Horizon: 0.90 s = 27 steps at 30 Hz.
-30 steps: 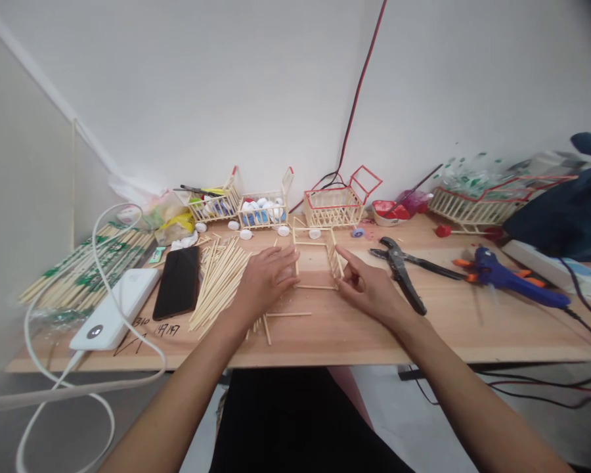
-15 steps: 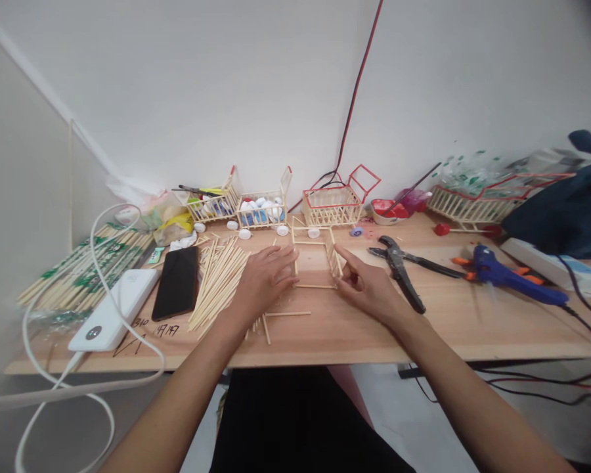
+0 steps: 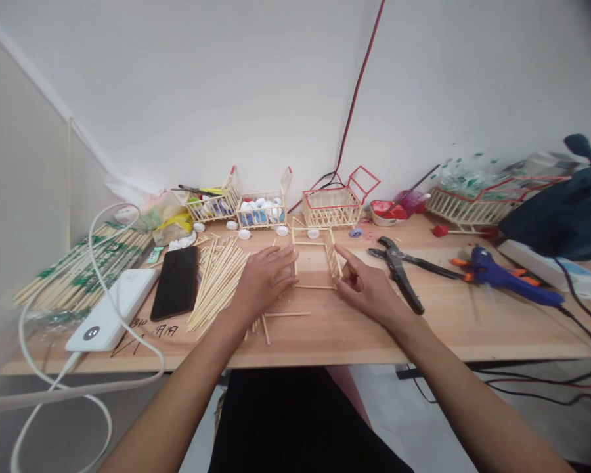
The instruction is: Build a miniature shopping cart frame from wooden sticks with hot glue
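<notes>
A small frame of wooden sticks (image 3: pixel 315 287) stands on the desk between my hands, with slatted sides and a bare middle. My left hand (image 3: pixel 266 272) grips its left side, fingers and thumb against the sticks and partly hiding that side. On the opposite side, my right hand (image 3: pixel 367 282) has index finger and thumb pressed to the right slatted panel; the other fingers curl under. Beside my left hand lies a pile of cut sticks (image 3: pixel 219 282). A loose stick (image 3: pixel 290 314) lies in front of the frame.
Behind stand several stick carts, including a red-trimmed one (image 3: pixel 332 207). Black cutters (image 3: pixel 398 272) and a blue glue gun (image 3: pixel 509 276) lie right. Left are a phone (image 3: pixel 176 282), a white power bank (image 3: pixel 113 312) with a looping cable, and packaged sticks (image 3: pixel 88 266).
Both hands keep the same hold on the stick frame, which stays in place. Only the camera view has shifted slightly.
</notes>
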Tool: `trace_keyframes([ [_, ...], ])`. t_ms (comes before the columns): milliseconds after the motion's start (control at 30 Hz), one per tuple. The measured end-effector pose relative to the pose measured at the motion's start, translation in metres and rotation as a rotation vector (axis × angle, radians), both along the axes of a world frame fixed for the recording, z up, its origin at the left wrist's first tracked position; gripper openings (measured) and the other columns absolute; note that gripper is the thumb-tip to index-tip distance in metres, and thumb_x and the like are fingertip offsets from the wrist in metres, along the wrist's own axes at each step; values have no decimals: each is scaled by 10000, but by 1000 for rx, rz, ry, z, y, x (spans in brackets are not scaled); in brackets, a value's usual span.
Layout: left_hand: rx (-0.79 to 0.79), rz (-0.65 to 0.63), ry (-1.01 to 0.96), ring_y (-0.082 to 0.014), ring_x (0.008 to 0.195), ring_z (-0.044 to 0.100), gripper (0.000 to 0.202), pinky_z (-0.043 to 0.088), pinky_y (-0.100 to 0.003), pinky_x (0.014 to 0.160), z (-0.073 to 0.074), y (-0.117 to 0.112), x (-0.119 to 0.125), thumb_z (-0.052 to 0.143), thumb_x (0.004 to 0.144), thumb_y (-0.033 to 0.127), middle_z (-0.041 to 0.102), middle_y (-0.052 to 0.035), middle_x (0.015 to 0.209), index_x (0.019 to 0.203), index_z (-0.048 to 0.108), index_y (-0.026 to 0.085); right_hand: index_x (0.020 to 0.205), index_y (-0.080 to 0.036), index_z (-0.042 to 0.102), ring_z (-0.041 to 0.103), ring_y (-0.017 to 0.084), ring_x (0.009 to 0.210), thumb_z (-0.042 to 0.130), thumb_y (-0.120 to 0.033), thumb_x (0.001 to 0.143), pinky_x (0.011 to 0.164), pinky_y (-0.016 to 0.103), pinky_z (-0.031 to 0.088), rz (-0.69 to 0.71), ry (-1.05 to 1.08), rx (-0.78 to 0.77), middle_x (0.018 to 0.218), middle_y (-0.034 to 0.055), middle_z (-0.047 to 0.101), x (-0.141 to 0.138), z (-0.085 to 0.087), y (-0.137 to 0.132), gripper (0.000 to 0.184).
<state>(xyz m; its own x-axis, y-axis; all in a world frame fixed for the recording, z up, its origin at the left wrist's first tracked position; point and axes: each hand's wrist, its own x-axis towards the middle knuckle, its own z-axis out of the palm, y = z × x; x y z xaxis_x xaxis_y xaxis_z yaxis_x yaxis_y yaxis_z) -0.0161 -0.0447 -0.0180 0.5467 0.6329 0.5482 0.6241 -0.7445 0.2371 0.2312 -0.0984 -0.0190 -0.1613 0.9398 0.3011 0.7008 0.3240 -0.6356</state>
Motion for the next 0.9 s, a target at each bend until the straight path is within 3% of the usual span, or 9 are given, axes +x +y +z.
trace_keyframes([
  [900, -43, 7, -38, -282, 1218, 542, 455, 451, -509, 1007, 1, -2, 0, 701, 790, 255, 618, -67, 1296, 1236, 608, 246, 1451, -140, 372, 519, 118, 578, 536, -260, 837, 587, 239, 426, 15, -2, 10, 690, -19, 599, 0, 2, 0, 647],
])
